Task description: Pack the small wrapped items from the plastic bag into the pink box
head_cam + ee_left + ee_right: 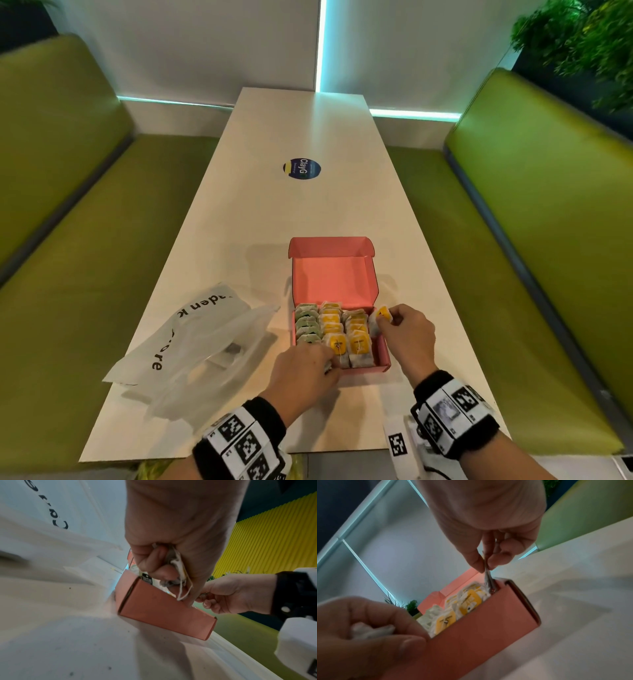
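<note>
Desk (308, 212): long, pale, running between two green benches (85, 222); a round dark sticker (302, 168) lies well beyond the work area.

Plastic bag (202, 346): translucent white with black lettering, lying crumpled and flat on the desk to the left of the box, just beside it. Something small and dark shows through the plastic; I cannot tell what it is.

Pink box (383, 356): open, its lid (332, 274) standing up at the far side. It sits near the desk's front edge, between the two hands.

Small wrapped items (342, 334): packed upright in rows inside the box, a green-labelled row on the left (307, 325), yellow-labelled rows to its right (strings show across some labels).

Left hand (303, 368): at the box's near-left corner, fingers (154, 561) curled, its grip closed round a crumpled white wrapped item (180, 566) held over the box's front wall.

Right hand (406, 330): at the box's right wall, thumb and fingertips (476, 562) pinching a yellow-labelled item (381, 317) by its top edge; the item stands on end with its lower end down inside the far-right corner of the box.

Wrist bands (246, 442): black, carrying black-and-white square markers, one on each wrist.
</note>
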Action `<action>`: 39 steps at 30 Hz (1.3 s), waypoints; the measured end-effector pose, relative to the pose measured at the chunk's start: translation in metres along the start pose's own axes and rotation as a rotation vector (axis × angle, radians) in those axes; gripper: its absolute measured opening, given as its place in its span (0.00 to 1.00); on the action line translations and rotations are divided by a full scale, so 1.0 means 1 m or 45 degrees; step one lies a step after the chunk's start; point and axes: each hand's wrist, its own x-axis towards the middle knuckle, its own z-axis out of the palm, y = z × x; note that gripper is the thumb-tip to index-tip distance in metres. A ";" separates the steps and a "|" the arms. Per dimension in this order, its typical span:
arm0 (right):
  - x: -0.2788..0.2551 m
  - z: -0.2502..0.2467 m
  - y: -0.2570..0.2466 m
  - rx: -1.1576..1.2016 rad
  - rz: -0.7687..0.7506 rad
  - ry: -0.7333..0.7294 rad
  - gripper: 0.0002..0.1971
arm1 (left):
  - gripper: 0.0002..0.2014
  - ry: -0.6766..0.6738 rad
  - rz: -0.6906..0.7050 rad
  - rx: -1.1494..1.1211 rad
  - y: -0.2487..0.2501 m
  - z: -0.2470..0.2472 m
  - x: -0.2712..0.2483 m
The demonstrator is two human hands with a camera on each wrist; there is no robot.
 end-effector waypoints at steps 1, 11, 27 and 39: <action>0.001 0.002 0.000 -0.009 -0.003 -0.003 0.05 | 0.13 -0.002 -0.003 -0.016 0.000 0.000 0.000; 0.008 0.006 0.000 -0.022 -0.065 -0.021 0.07 | 0.12 0.039 0.007 -0.079 -0.003 0.006 0.000; -0.046 -0.015 -0.028 0.416 -0.259 -0.698 0.10 | 0.31 -0.040 -0.049 -1.981 -0.015 -0.007 -0.003; -0.056 -0.005 -0.020 0.113 -0.865 -0.495 0.15 | 0.18 0.058 -0.102 -2.035 -0.013 -0.006 -0.007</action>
